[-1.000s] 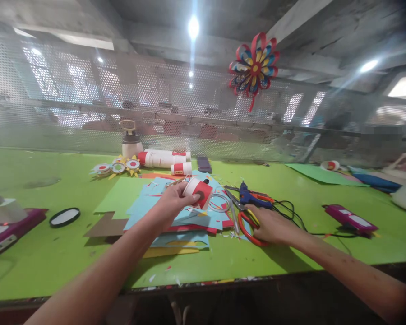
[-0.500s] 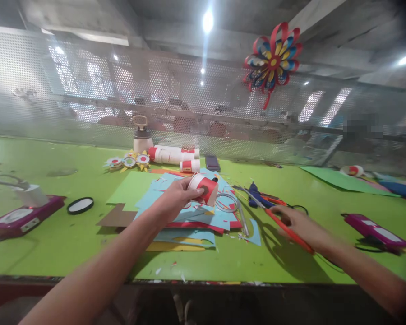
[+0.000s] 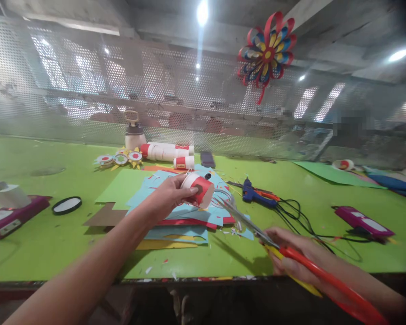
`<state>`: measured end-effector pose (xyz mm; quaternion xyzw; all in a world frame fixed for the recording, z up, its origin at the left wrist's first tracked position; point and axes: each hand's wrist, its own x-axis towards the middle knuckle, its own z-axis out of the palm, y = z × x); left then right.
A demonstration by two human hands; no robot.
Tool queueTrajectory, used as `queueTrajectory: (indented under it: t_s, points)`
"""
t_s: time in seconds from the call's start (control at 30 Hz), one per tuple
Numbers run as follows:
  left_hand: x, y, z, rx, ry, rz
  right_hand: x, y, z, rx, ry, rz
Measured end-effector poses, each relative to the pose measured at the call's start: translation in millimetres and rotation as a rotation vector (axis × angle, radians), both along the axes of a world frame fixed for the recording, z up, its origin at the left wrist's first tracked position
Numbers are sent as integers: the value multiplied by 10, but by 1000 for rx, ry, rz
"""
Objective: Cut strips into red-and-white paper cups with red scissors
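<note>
A red and white paper cup [image 3: 205, 192] is gripped in my left hand [image 3: 171, 194], tilted on its side above a pile of light blue paper [image 3: 155, 180]. My right hand [image 3: 297, 253] holds large scissors [image 3: 311, 266] with red and yellow handles. Their blades point up and left, with the tips close to the cup and slightly parted. Behind the blades lies a clear tape ring [image 3: 222, 197] on the paper, partly covered.
A blue glue gun [image 3: 253, 194] with black cables lies right of the paper. Stacked cups [image 3: 165, 152], a spray bottle [image 3: 134, 136] and paper flowers [image 3: 120, 159] stand behind. Purple power strips [image 3: 363, 223] sit at both sides; a round black-rimmed disc [image 3: 66, 205] lies left.
My right hand has lifted the scissors off the table and brought them nearer, blades turned toward the cup. The view has shifted slightly; my left hand still holds the cup.
</note>
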<state>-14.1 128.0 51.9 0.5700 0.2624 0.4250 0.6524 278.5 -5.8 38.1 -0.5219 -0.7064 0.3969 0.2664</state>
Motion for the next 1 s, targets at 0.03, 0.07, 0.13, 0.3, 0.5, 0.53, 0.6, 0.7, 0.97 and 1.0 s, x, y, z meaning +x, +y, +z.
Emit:
queueTrajectory:
  t_s: [0.03,0.07,0.13,0.3,0.5,0.53,0.6,0.7,0.97,1.0]
  points:
    - [-1,0,-8,13,11,-13,-42,6,48,-15,-22,16]
    - [-1,3,-19,24,25,-22,-81,11,95,-35,-46,31]
    - [0,14,-50,46,54,-30,-151,19,168,-59,-73,34]
    - [23,41,-126,85,97,-66,-271,67,208,-32,-74,4]
    - [55,2,-109,59,98,-80,-308,142,209,-29,-25,71]
    - [58,-7,-104,49,89,-81,-313,149,212,-33,-10,79]
    - [60,-22,-97,40,74,-89,-325,156,217,-38,15,79]
    - [59,-28,-98,46,62,-109,-352,162,218,-53,34,78]
    - [56,-30,-99,54,61,-120,-390,152,270,9,15,70]
    - [56,-32,-95,60,61,-122,-391,150,279,19,7,77]
